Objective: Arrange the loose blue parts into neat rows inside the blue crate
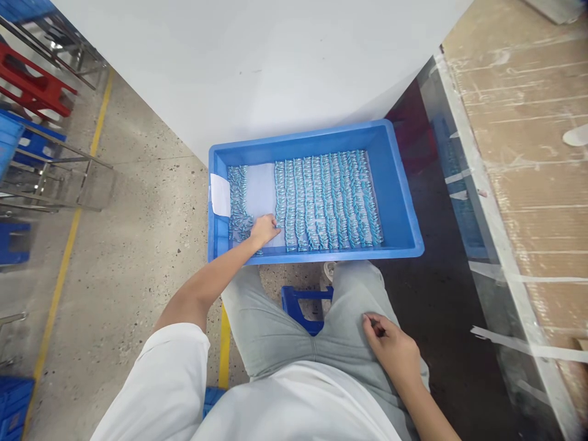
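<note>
A blue plastic crate [399,202] sits on the floor in front of my knees, lined with white paper. Inside lie several neat rows of small blue-and-silver parts [326,199], and a narrower column of them [237,196] at the left. My left hand [263,229] reaches into the crate's near left part, fingers curled on the parts near the bottom of the rows; what it grips is hidden. My right hand [390,346] rests on my right thigh, fingers pinched on a small dark item I cannot make out.
I sit on a blue stool [303,303]. A white panel [257,61] rises behind the crate. A cardboard-topped bench [528,153] runs along the right. Metal racks, a red stool [32,79] and blue crates [11,141] stand at the left beyond a yellow floor line [68,245].
</note>
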Demonstrator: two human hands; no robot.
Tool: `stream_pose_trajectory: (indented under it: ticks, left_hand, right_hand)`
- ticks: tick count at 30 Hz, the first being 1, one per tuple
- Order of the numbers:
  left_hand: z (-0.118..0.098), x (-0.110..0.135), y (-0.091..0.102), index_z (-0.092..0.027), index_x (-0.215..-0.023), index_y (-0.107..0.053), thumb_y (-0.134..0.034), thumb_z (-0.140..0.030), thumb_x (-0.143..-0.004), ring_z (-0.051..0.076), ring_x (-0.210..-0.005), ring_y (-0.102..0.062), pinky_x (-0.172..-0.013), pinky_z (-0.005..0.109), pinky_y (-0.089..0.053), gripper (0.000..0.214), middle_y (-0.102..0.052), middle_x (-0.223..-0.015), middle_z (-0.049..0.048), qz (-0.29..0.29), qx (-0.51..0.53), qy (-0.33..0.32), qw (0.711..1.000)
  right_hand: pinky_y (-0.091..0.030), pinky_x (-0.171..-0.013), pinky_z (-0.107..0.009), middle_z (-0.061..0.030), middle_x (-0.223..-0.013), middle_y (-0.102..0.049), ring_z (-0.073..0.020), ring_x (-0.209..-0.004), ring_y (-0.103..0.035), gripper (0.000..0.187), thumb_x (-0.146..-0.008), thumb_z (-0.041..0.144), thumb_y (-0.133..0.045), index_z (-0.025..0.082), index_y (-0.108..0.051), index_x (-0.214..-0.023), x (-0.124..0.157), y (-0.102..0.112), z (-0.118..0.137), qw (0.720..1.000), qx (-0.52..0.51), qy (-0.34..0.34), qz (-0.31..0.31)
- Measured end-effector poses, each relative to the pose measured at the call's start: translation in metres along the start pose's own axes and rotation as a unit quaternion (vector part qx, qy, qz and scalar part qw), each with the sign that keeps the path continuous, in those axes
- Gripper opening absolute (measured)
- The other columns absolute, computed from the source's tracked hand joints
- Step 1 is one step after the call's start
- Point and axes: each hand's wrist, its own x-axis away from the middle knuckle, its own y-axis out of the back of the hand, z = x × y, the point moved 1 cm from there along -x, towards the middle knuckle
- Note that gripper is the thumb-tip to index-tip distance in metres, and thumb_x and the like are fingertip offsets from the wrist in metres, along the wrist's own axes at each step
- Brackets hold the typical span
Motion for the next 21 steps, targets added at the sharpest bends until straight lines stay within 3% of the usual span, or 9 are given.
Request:
stream_pose_trajectory:
  ticks: [7,21]
  left_hand:
    - [-0.0044,-0.0026,0.0014,-0.020,-0.102,-0.076,-0.069,-0.022,-0.084,0.020,-0.100,-0.067,-0.092,0.027,-0.051,0.020,-0.073,-0.105,0.0064,-0.008,-0.027,-0.048,0.998]
    - [-0.0096,0.0014,0.0047,-0.021,-0.094,-0.078,-0.063,-0.023,-0.086,0.020,-0.093,-0.070,-0.086,0.027,-0.052,0.018,-0.077,-0.099,0.0060,-0.008,-0.007,0.000,1.000]
  right_hand:
    - [-0.031,-0.049,-0.021,-0.0016,-0.063,-0.056,-0.0104,-0.052,-0.053,0.055,-0.101,0.060,-0.045,0.017,-0.077,-0.088,0.0011,-0.0006,-0.0011,1.000,0.002,0.001,0.002]
    - [-0.032,-0.049,-0.022,-0.0002,-0.063,-0.055,-0.0093,-0.052,-0.053,0.054,-0.101,0.060,-0.046,0.018,-0.075,-0.086,0.0005,-0.0010,-0.0011,1.000,0.000,0.004,-0.006]
